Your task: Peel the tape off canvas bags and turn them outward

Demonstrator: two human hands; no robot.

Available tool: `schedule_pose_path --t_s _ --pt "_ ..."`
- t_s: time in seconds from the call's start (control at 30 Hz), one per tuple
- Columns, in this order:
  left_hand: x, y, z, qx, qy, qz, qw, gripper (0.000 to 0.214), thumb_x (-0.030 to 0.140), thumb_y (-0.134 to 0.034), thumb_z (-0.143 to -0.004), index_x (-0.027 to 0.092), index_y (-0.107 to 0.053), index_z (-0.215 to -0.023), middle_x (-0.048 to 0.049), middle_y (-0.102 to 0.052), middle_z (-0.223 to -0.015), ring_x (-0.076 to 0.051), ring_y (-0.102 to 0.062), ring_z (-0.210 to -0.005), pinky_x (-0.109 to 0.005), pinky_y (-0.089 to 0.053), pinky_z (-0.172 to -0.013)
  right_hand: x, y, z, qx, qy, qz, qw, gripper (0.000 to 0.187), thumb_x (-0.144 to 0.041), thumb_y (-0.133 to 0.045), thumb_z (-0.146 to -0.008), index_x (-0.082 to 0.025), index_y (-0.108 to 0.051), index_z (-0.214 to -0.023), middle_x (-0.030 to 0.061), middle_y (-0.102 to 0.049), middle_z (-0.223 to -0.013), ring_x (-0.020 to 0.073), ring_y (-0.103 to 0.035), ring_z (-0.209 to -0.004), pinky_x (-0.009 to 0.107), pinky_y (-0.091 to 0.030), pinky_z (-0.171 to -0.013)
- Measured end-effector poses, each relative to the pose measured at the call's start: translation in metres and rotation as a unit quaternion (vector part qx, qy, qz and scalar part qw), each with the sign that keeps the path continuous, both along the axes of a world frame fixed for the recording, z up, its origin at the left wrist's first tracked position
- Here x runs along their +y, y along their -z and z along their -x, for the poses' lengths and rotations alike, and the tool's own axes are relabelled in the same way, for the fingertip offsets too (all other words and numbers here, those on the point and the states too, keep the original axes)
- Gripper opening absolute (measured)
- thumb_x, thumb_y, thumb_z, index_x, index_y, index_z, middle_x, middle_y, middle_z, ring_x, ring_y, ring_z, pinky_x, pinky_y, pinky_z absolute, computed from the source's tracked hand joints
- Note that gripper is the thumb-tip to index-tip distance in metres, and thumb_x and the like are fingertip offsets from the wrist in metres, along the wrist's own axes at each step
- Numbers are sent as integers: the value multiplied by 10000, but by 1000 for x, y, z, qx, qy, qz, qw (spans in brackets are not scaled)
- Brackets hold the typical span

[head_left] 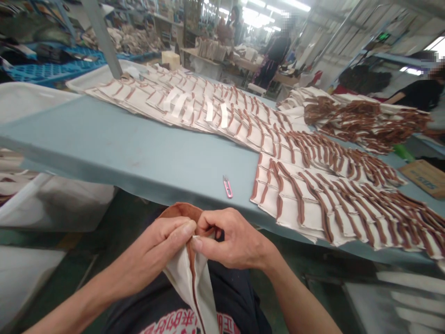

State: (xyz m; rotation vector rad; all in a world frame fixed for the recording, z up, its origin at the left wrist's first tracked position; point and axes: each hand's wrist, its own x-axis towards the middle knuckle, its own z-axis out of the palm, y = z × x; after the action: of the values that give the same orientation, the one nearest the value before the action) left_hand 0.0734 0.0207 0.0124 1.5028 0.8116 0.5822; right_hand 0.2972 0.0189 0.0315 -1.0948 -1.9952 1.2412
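Observation:
A cream fabric piece with a brown strip along its seam (203, 290) hangs from both hands in front of my dark shirt. My left hand (170, 239) pinches its upper edge, thumb and fingers pressed together. Close beside it, my right hand (231, 239) grips the same edge between thumb and curled fingers. A brown part of the piece (179, 209) shows behind the fingers, over the table's near side. Just beyond my hands, pink thread snips (227, 187) lie on the blue-grey table (139, 157).
Overlapping rows of cream pieces with brown strips (313, 199) cover the table's right and far sides. A brown-and-cream heap (361, 118) lies at the back right, near a cardboard box (426, 178). White bins (52, 199) stand left. A metal post (102, 37) rises behind; people (274, 55) stand farther off.

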Motion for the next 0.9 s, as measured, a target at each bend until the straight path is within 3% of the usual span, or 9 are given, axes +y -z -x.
schedule_pose_path --t_s 0.2,0.3,0.47,0.63,0.73,0.9 --pt "5 1 16 39 76 29 996 519 564 -701 -1029 215 -480 -715 71 -348 -701 -124 -291 -657 -233 -260 -575 4 4 -2 -34 -20 6 999 182 -240 -758 -934 -210 -640 -798 -46 -653 -753 117 -571 -667 238 -429 -638" --pt "5 3 17 24 59 36 997 517 592 -666 -1047 199 -545 -733 59 -410 -703 -126 -331 -665 -224 -290 -587 6 8 -1 -21 1 1 1000 151 -292 -801 -951 -204 -695 -889 -21 -733 -838 141 -639 -741 263 -485 -709" --pt "1 1 13 11 5 2 1000 495 578 -637 -1083 174 -717 -808 8 -625 -752 -145 -523 -691 -222 -436 -646 -7 5 2 19 97 -60 993 199 -320 -782 -950 -218 -720 -1109 65 -814 -1169 215 -742 -1080 322 -559 -877" --pt "-9 6 4 31 -88 -96 991 475 547 -656 -1091 199 -774 -791 -25 -732 -824 -176 -640 -742 -228 -486 -655 -38 16 12 -4 198 -34 980 182 -396 -753 -994 -223 -698 -973 23 -790 -922 184 -709 -818 313 -543 -778" --pt "-16 19 -2 49 -133 -83 986 467 588 -668 -1084 203 -800 -854 -25 -744 -801 -180 -638 -722 -231 -494 -645 -51 36 21 -3 245 -21 969 207 -382 -649 -1065 -225 -681 -933 22 -780 -850 175 -694 -723 300 -506 -696" --pt "-20 43 -10 52 -157 -29 986 522 650 -658 -1074 189 -777 -858 -24 -694 -795 -176 -623 -712 -228 -512 -631 -58 63 26 -53 287 -122 949 179 -241 -551 -1055 -230 -668 -920 60 -804 -885 214 -736 -769 332 -483 -726"
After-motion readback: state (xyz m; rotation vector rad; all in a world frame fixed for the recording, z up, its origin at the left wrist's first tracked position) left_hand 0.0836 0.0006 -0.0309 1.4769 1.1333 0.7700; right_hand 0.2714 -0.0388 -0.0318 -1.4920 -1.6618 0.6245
